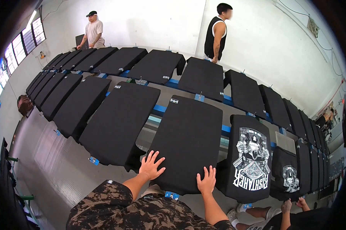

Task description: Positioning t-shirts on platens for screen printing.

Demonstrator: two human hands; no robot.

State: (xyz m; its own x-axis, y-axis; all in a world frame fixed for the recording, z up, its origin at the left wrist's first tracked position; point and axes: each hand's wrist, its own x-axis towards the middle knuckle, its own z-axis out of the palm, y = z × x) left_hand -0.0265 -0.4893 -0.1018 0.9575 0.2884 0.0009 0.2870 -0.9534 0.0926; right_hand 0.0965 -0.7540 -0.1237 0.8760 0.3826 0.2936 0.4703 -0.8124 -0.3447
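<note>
A plain black T-shirt (188, 134) lies stretched over a flat board directly in front of me, its small white neck label at the far end. My left hand (152, 165) rests on its near left edge with the fingers spread. At the near right edge, my right hand (206, 180) lies with its fingers stretched out on the cloth. Neither hand grips anything. To the right is a black shirt with a large white print (251, 159). Another plain black shirt (119, 115) covers the board to the left.
Two long rows of shirt-covered boards curve away on both sides along a blue metal frame (159, 109). At lower right, a co-worker's hands (292, 205) are at a smaller printed shirt (290, 174). Two people (94, 30) (215, 36) stand beyond the far row. Blue clamps (93, 160) stick out from board ends.
</note>
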